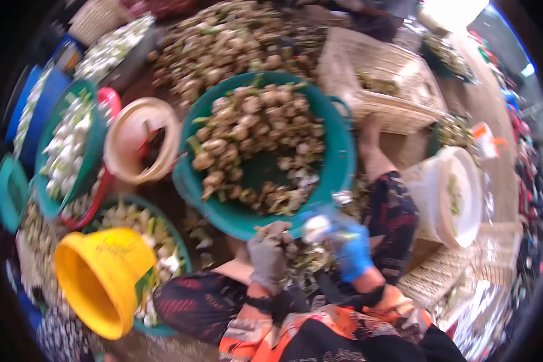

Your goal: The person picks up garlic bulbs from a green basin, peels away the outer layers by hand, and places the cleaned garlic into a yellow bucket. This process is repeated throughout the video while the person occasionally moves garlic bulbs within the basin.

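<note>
My left hand [269,258], in a dirty grey glove, is at the near rim of a large teal tub [190,202]. Its fingers are curled closed, and what they hold, if anything, blends with the brown-stained fingertips. Motion smears my right hand [350,246], gloved in blue. At its fingers is a pale, round bulb [315,230] that looks like peeled garlic. Brown, unpeeled garlic bulbs [247,123] with short green stems ring the inside of the tub. Peelings [311,259] lie below, between my hands.
Behind the tub spreads a heap of unpeeled bulbs [223,42]. On the left are a green basin of white bulbs [66,148], a beige bucket [117,148] and a tipped yellow bucket [96,271]. At right stand a plastic crate [398,105] and a white bucket [425,187].
</note>
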### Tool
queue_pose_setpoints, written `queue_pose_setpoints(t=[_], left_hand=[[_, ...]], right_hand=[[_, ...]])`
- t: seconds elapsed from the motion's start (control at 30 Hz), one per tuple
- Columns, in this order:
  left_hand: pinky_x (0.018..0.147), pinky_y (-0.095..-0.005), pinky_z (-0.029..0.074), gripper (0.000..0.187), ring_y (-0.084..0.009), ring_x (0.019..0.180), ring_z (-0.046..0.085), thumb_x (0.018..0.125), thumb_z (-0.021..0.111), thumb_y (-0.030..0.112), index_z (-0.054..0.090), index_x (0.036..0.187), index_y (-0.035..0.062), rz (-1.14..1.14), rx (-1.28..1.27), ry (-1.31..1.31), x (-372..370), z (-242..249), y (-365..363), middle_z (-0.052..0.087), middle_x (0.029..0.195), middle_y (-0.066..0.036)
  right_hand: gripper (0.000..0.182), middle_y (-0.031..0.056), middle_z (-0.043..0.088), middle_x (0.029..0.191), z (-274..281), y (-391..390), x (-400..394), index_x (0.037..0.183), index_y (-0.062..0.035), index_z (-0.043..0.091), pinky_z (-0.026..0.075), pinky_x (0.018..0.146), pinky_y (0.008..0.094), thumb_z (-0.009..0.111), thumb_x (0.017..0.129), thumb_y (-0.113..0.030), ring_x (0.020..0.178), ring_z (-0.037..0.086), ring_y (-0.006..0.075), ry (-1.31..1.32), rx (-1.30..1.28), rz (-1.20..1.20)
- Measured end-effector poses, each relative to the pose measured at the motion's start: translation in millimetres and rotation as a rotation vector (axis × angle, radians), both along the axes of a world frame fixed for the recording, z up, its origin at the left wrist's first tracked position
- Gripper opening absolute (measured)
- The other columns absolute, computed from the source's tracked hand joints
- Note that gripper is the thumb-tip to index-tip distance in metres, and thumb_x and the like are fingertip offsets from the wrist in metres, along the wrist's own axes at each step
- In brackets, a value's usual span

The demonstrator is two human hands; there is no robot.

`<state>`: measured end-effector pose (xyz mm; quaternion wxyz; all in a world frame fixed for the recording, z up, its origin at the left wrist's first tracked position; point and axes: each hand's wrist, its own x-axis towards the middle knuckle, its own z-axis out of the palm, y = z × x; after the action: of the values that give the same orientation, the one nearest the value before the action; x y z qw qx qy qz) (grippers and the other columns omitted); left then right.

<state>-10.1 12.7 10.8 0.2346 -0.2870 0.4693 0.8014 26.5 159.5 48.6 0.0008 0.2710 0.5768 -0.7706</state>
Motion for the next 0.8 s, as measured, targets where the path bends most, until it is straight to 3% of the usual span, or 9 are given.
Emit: queue_pose_setpoints(t=[0.1,0.13,0.17,0.23,0.37,0.47,0.6,0.73,0.8], left_hand=[[0.044,-0.0201,0.039,0.014,-0.0075,0.054,0.052,0.092,0.058,0.012,0.062,0.100,0.0010,0.064,0.009,-0.005,-0.7,22.8,-13.4,0.054,0.067,0.001],[0.048,-0.0200,0.042,0.021,-0.0055,0.056,0.051,0.091,0.059,0.011,0.061,0.110,0.0016,0.036,0.025,0.142,1.5,33.8,-23.5,0.054,0.067,0.001],[0.054,-0.0252,0.048,0.033,-0.0117,0.067,0.060,0.092,0.058,0.012,0.054,0.124,0.0059,-0.046,-0.014,0.352,3.7,32.4,-36.9,0.061,0.081,-0.006],[0.081,-0.0313,0.051,0.035,-0.0289,0.099,0.063,0.088,0.064,0.021,0.055,0.117,0.0032,-0.294,-0.756,0.838,-0.5,47.4,-65.2,0.060,0.113,-0.022],[0.084,-0.0314,0.051,0.032,-0.0379,0.101,0.062,0.084,0.069,0.030,0.065,0.094,0.0000,-0.439,-1.143,1.044,-6.3,112.0,-126.2,0.059,0.114,-0.026],[0.076,-0.0295,0.052,0.019,-0.0232,0.087,0.067,0.084,0.067,0.019,0.070,0.084,-0.0001,-0.112,-0.714,0.893,4.0,159.9,-191.0,0.068,0.094,-0.019],[0.074,-0.0245,0.049,0.021,-0.0135,0.080,0.062,0.087,0.060,0.014,0.068,0.100,0.0008,0.314,-0.861,0.565,1.1,201.4,-289.8,0.068,0.093,-0.009],[0.078,-0.0278,0.049,0.035,-0.0161,0.088,0.063,0.086,0.059,0.022,0.063,0.114,0.0001,0.048,-1.282,0.287,-35.3,149.7,-411.4,0.068,0.098,-0.009],[0.082,-0.0330,0.048,0.042,-0.0243,0.096,0.064,0.086,0.058,0.031,0.062,0.118,0.0040,-0.444,-1.541,-0.213,-58.0,103.6,-447.7,0.067,0.107,-0.013]], right_hand=[[0.030,0.0108,0.065,0.108,46.5,52.8,-23.1,0.115,0.0029,0.062,0.050,0.085,0.0298,0.056,0.087,-0.006,0.096,0.061,0.0183,0.261,0.472,0.053],[0.030,0.0110,0.065,0.108,43.8,70.4,-39.0,0.114,0.0028,0.062,0.050,0.085,0.0299,0.056,0.087,-0.007,0.096,0.061,0.0185,0.267,0.634,0.076],[0.030,0.0111,0.065,0.108,31.4,82.7,-59.6,0.114,0.0027,0.062,0.050,0.084,0.0301,0.056,0.087,-0.007,0.095,0.061,0.0187,0.246,0.780,0.121],[0.029,0.0114,0.065,0.108,-3.8,110.6,-92.7,0.114,0.0024,0.063,0.050,0.084,0.0303,0.056,0.087,-0.007,0.095,0.061,0.0191,0.158,1.048,0.240],[0.029,0.0120,0.065,0.107,-50.0,123.0,-125.5,0.113,0.0019,0.063,0.050,0.084,0.0308,0.057,0.086,-0.008,0.095,0.062,0.0199,0.042,1.276,0.374],[0.029,0.0124,0.065,0.106,-61.3,121.3,-137.9,0.112,0.0015,0.063,0.050,0.084,0.0312,0.057,0.086,-0.009,0.095,0.062,0.0205,0.012,1.322,0.409],[0.028,0.0130,0.066,0.105,-69.1,113.9,-149.7,0.111,0.0010,0.064,0.050,0.084,0.0317,0.058,0.086,-0.009,0.094,0.062,0.0213,0.014,1.346,0.435],[0.028,0.0136,0.066,0.104,-71.7,105.1,-157.7,0.110,0.0005,0.064,0.050,0.084,0.0322,0.058,0.086,-0.010,0.094,0.062,0.0222,0.023,1.346,0.456],[0.027,0.0139,0.066,0.104,-76.1,99.1,-163.3,0.110,0.0002,0.064,0.050,0.083,0.0325,0.059,0.086,-0.011,0.094,0.063,0.0226,0.027,1.351,0.468]])
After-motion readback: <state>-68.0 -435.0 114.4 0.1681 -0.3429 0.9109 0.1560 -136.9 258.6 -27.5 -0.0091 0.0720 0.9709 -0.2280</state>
